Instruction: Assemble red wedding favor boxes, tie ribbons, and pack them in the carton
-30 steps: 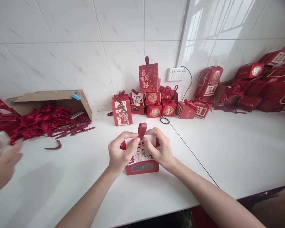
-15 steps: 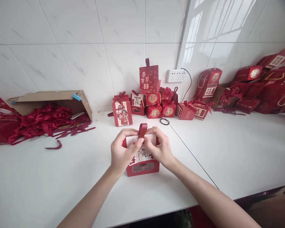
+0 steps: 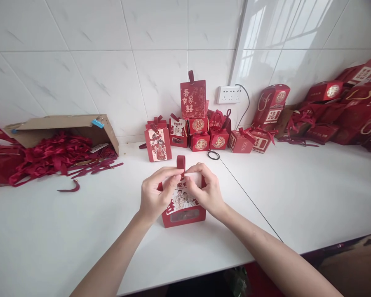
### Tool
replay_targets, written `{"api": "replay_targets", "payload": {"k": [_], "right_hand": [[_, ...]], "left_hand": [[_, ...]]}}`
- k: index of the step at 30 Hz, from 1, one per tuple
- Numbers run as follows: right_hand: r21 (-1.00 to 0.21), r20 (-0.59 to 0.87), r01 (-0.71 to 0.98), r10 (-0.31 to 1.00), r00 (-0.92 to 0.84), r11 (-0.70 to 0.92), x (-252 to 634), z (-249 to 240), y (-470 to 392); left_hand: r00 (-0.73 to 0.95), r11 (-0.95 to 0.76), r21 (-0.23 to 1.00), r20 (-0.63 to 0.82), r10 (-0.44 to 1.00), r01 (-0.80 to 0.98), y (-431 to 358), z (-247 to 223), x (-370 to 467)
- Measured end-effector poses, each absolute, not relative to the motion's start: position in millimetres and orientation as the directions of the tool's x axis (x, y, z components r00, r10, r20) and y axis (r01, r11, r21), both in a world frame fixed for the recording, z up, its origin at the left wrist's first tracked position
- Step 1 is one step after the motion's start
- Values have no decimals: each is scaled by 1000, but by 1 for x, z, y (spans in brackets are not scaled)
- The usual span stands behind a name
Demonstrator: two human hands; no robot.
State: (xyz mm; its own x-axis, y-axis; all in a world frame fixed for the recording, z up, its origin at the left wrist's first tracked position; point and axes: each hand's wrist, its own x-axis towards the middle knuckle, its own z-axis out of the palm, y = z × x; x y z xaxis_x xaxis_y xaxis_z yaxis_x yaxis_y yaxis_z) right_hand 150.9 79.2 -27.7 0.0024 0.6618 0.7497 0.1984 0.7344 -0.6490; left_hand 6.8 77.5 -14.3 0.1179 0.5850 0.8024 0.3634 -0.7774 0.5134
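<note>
A red and white gift box with a printed couple and a clear window low on its front stands upright on the white table in front of me. A dark red strap loop rises from the middle of its top edge. My left hand is closed at the box's top left, thumb and fingertips pinching at the base of the strap. On the other side, my right hand grips the top edge, fingers behind and thumb in front, close to the strap. My fingers hide both upper corners.
A cardboard box on its side spills red ribbons at the left. One loose strap lies nearer. Finished-looking red boxes line the tiled wall, below a power strip. A black ring lies ahead; red boxes pile up at right.
The strap loop has shifted slightly left and now stands straighter. My left fingertips have moved in front of the strap's base. The view has tilted a little downward.
</note>
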Motion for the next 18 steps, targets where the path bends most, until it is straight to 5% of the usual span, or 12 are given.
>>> {"api": "replay_targets", "payload": {"k": [10,18], "right_hand": [[-648,749,205,662,-3,734,153,-31,82],[-619,765,247,643,-23,745,151,-34,82]], "left_hand": [[144,-786,491,807,573,375,84,-13,7],[174,-751,213,900,400,625,-13,-50,-31]]}}
